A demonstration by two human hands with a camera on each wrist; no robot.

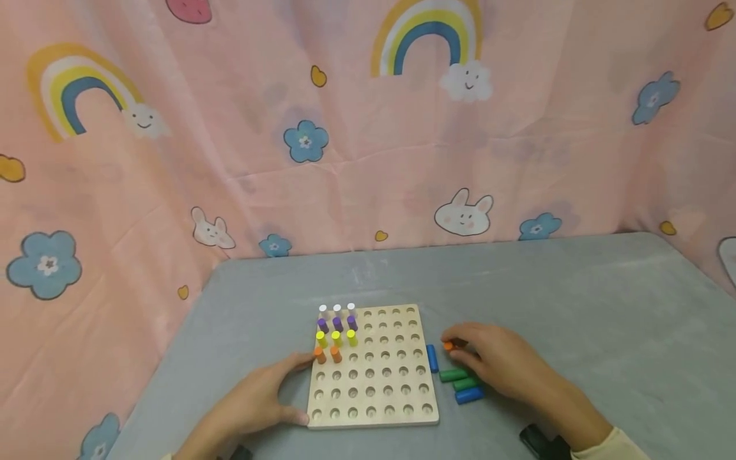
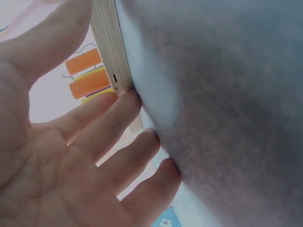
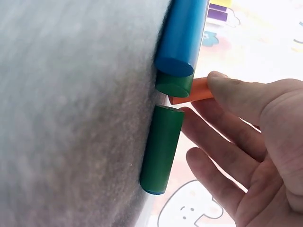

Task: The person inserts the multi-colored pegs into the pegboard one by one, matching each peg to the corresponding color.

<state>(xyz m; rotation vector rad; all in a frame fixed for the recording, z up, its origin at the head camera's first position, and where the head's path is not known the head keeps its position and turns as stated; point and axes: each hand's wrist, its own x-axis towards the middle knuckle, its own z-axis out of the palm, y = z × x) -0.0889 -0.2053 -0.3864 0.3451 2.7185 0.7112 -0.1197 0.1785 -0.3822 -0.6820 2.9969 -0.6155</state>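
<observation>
A wooden pegboard (image 1: 379,383) lies on the table with rows of round holes. Its left columns carry upright white pegs (image 1: 337,310), purple pegs (image 1: 337,324), yellow pegs (image 1: 336,338) and two orange pegs (image 1: 336,354). My left hand (image 1: 253,396) rests along the board's left edge, thumb at the near corner and fingertips farther up the side. To the right of the board, my right hand (image 1: 500,358) pinches an orange peg (image 3: 191,94) between thumb and index finger, just above the table. Green pegs (image 3: 162,150) lie beside its fingers.
One blue peg (image 1: 432,359) lies against the board's right edge, and another blue peg (image 1: 469,395) lies nearer me beside the green ones. Grey cloth covers the table (image 1: 575,306). A pink patterned curtain (image 1: 356,191) hangs behind it.
</observation>
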